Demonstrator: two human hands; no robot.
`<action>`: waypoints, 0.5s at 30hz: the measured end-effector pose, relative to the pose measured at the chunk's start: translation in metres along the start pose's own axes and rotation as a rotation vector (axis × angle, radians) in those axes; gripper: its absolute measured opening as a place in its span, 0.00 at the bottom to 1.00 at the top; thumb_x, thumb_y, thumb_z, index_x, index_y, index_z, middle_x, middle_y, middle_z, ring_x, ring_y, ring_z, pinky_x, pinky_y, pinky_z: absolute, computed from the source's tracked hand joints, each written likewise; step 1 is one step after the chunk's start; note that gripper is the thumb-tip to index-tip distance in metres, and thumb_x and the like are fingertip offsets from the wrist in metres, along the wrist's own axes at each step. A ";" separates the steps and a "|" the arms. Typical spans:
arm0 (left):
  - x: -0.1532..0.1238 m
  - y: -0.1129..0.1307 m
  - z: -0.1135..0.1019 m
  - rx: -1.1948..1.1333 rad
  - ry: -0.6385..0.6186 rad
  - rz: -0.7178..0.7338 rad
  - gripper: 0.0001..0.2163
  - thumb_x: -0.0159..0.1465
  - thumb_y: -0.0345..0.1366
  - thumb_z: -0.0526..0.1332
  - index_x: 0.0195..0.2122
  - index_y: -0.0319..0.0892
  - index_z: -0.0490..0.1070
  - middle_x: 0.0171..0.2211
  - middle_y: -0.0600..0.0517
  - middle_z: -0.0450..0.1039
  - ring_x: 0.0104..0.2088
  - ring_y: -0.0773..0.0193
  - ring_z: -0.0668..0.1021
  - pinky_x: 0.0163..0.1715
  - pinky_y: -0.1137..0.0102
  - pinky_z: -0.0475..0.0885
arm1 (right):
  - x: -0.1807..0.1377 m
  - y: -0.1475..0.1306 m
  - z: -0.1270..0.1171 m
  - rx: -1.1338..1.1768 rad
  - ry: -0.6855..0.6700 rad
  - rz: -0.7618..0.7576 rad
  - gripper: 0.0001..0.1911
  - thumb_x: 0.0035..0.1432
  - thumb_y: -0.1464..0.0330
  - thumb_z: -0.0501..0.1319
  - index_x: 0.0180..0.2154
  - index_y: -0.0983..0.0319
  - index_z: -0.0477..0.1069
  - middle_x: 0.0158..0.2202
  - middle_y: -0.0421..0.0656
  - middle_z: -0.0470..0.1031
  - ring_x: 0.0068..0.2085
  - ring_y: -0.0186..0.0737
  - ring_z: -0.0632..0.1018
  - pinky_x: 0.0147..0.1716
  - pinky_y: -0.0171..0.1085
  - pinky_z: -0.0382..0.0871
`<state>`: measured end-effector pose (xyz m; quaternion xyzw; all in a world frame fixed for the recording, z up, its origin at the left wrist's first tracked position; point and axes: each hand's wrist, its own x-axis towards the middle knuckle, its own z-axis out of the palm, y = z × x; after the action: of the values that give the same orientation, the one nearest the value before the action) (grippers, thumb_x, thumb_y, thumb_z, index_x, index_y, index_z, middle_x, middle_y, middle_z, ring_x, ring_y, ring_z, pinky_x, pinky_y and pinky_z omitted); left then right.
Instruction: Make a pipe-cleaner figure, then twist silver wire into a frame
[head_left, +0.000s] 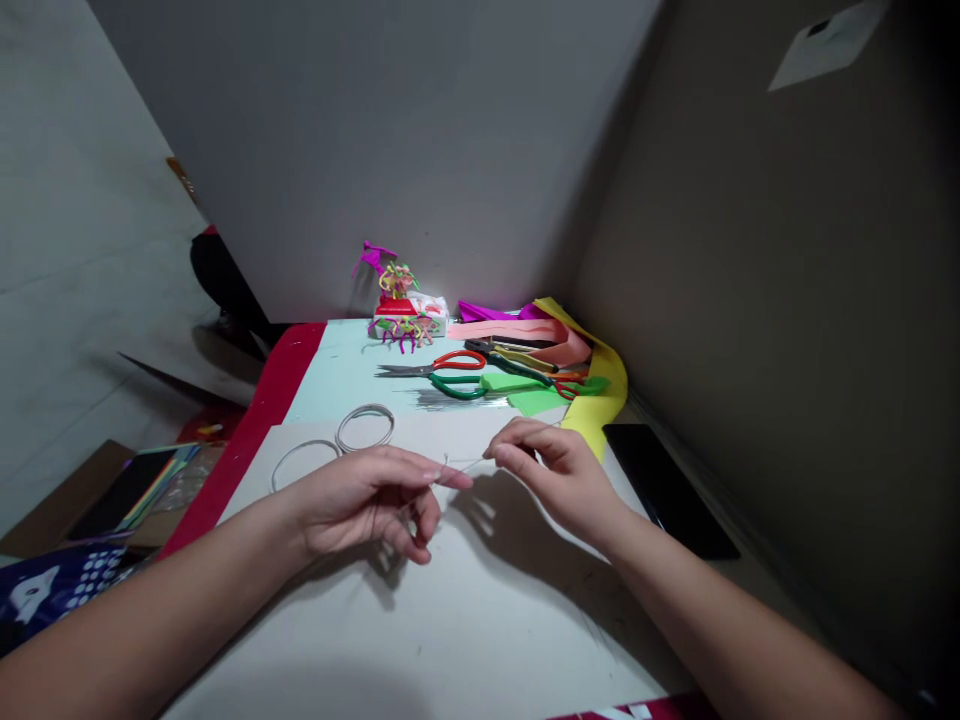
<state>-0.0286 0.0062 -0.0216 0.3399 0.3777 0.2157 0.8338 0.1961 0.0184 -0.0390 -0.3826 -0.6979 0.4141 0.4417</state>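
Observation:
Between my hands runs a thin pale wire (471, 465), with a small upright bit near my left fingertips. My left hand (375, 500) grips it between thumb and index finger, the other fingers curled below. The right hand (559, 475) pinches the far end of the strand with its fingertips. Both hands are held over a white board (450, 640). Beyond the left wrist lie a coil of pale wire (365, 427) and a second wire ring (304, 447), partly hidden by my hand.
Scissors with red and green handles (457, 380), pliers (517, 360) and coloured strips, including a yellow one (611, 375), lie at the back. A small box (411, 312) there bears curly coloured pieces. A black phone (667, 490) lies at right, beside a grey panel (772, 300).

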 end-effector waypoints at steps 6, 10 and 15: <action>-0.002 -0.002 0.001 0.106 -0.008 -0.052 0.11 0.64 0.32 0.55 0.40 0.30 0.74 0.25 0.45 0.74 0.23 0.65 0.79 0.25 0.74 0.76 | -0.001 0.000 0.006 -0.073 -0.100 -0.016 0.09 0.57 0.69 0.59 0.26 0.64 0.73 0.29 0.44 0.74 0.31 0.36 0.72 0.30 0.36 0.63; -0.004 -0.003 0.001 0.088 -0.011 -0.027 0.09 0.63 0.32 0.56 0.36 0.32 0.73 0.22 0.50 0.70 0.21 0.69 0.75 0.23 0.78 0.74 | -0.003 0.000 0.008 -0.089 -0.081 -0.070 0.09 0.58 0.70 0.59 0.26 0.63 0.73 0.27 0.43 0.74 0.30 0.36 0.72 0.28 0.36 0.62; -0.004 -0.001 0.004 0.009 0.007 0.015 0.07 0.62 0.30 0.56 0.29 0.34 0.70 0.19 0.55 0.59 0.18 0.75 0.64 0.15 0.82 0.65 | -0.006 0.001 0.015 -0.099 -0.017 -0.152 0.08 0.58 0.71 0.59 0.27 0.62 0.73 0.28 0.43 0.75 0.32 0.37 0.73 0.35 0.39 0.65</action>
<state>-0.0275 0.0015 -0.0185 0.3455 0.3790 0.2214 0.8294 0.1844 0.0100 -0.0459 -0.3463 -0.7485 0.3474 0.4463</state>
